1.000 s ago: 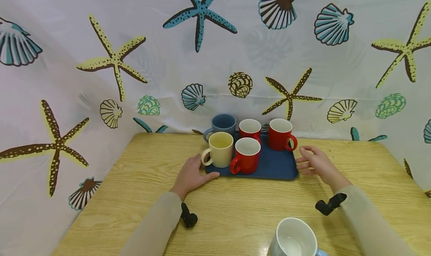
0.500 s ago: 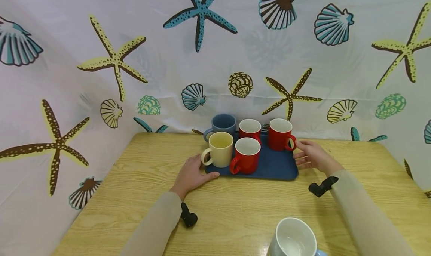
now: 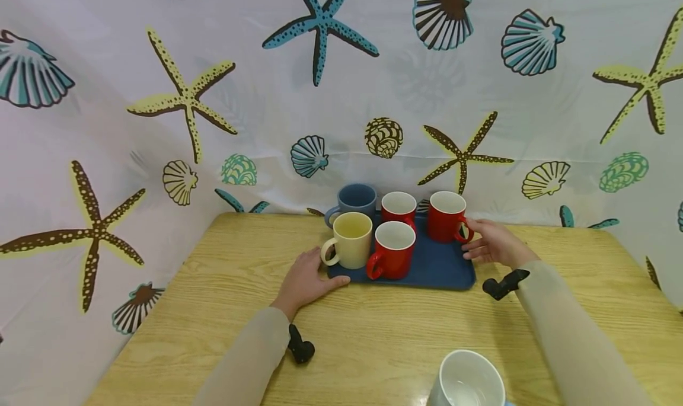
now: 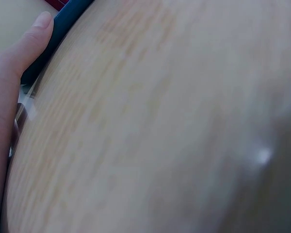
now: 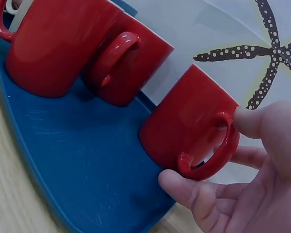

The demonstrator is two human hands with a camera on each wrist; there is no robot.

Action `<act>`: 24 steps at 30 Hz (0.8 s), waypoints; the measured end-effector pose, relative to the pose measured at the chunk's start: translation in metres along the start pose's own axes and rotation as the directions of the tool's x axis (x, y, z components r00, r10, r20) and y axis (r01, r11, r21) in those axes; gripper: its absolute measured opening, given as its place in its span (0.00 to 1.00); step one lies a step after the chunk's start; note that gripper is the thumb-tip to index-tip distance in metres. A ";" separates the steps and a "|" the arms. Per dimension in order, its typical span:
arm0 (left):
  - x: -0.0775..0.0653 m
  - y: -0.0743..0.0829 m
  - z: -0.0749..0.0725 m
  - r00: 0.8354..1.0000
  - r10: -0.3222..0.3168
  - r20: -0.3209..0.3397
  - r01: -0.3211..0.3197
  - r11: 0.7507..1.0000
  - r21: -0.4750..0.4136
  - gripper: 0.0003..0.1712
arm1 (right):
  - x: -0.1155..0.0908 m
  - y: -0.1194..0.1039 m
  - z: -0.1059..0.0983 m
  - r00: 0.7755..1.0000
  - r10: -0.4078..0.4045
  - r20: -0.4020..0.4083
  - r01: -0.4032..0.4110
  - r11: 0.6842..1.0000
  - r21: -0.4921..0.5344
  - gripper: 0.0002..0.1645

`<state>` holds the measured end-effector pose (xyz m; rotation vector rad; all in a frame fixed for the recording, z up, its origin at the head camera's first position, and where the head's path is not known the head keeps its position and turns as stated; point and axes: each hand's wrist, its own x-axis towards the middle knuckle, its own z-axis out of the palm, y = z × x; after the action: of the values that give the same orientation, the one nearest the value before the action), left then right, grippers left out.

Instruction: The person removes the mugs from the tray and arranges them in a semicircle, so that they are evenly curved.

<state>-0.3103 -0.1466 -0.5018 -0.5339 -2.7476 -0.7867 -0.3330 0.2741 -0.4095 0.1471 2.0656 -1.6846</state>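
In the head view my left hand point(image 3: 306, 280) rests at the front-left corner of a blue tray point(image 3: 440, 272). Its straight thumb lies along the tray's front rim; its other fingers reach along the left side, partly hidden by a cream mug point(image 3: 352, 246). At the tray's back right stands a red mug point(image 3: 445, 225), white inside. My right hand point(image 3: 497, 243) pinches that mug's handle: in the right wrist view the thumb presses the handle's top, with a finger behind it and another fingertip under its lower end. The red mug sits upright on the tray.
Also on the tray are a front red mug point(image 3: 393, 258), a back red mug point(image 3: 397, 205) and a blue mug point(image 3: 356, 198). A mug with a white inside point(image 3: 469, 382) stands on the wooden table point(image 3: 373, 341) near me. A shell-patterned cloth point(image 3: 341, 115) hangs behind.
My right hand has moved left and slightly forward from beside the tray to the back-right red mug's handle. The left hand stays on the tray; the head view has shifted slightly.
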 end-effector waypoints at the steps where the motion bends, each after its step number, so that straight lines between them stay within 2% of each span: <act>1: 0.000 0.000 0.000 1.000 0.003 -0.003 -0.003 1.000 -0.002 0.46 | 0.001 -0.001 0.000 1.000 0.014 -0.004 -0.014 1.000 0.007 0.43; 7: 0.002 0.001 -0.003 1.000 0.020 -0.003 -0.020 1.000 -0.004 0.46 | 0.005 -0.005 0.002 0.998 0.047 -0.045 -0.044 0.998 0.046 0.39; 14: 0.001 0.004 -0.008 1.000 -0.001 0.008 0.001 1.000 -0.004 0.46 | 0.010 0.000 0.004 0.996 0.010 -0.093 0.000 0.994 0.106 0.33; 19: 0.001 0.005 -0.008 1.000 0.014 0.005 -0.014 1.000 -0.002 0.45 | 0.007 0.001 0.008 0.992 -0.007 -0.128 0.022 0.993 0.120 0.27; 24: 0.000 0.005 -0.009 1.000 0.011 0.005 -0.011 1.000 -0.021 0.45 | 0.006 0.004 0.011 0.987 -0.022 -0.158 0.042 0.991 0.126 0.31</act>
<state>-0.3066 -0.1475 -0.4919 -0.5555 -2.7419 -0.8135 -0.3338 0.2629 -0.4175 0.2985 2.0794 -1.8810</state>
